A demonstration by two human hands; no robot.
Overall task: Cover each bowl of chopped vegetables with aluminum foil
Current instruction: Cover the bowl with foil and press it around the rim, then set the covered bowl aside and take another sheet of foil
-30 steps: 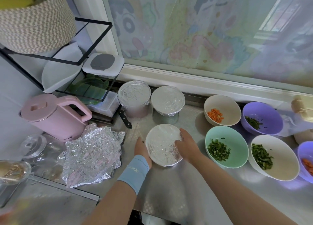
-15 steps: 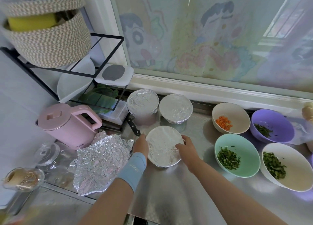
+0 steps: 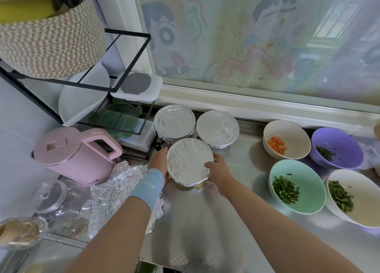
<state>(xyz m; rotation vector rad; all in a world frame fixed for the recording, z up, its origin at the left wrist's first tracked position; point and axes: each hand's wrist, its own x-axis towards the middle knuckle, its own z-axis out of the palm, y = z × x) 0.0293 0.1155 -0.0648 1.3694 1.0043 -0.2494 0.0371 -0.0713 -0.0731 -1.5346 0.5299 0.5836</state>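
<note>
Right of a crumpled aluminum foil sheet (image 3: pixel 121 190) on the steel counter (image 3: pixel 195 231), my left hand (image 3: pixel 159 159) and right hand (image 3: pixel 218 170), fingers clamped round its rim, hold the third foil-covered round bowl (image 3: pixel 188 161) near two foil-covered bowls (image 3: pixel 174 122) at the back edge, while a cream carrot bowl (image 3: pixel 286 139), mint-green bowl (image 3: pixel 297 186), purple bowl (image 3: pixel 337 149) and white bowl (image 3: pixel 353 196) wait uncovered, by my reckoning.

Both forearms rise from the bottom edge; left hand (image 3: pixel 158 159) (blue wristband (image 3: pixel 147 185)) and right hand (image 3: pixel 218 170) grip opposite sides of the foil-covered bowl (image 3: pixel 188 161) mid-frame.

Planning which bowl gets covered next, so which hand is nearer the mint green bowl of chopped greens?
Right. The right hand grips the foil-covered bowl just left of the mint green bowl; the left hand holds that covered bowl's opposite side, farther away.
</note>
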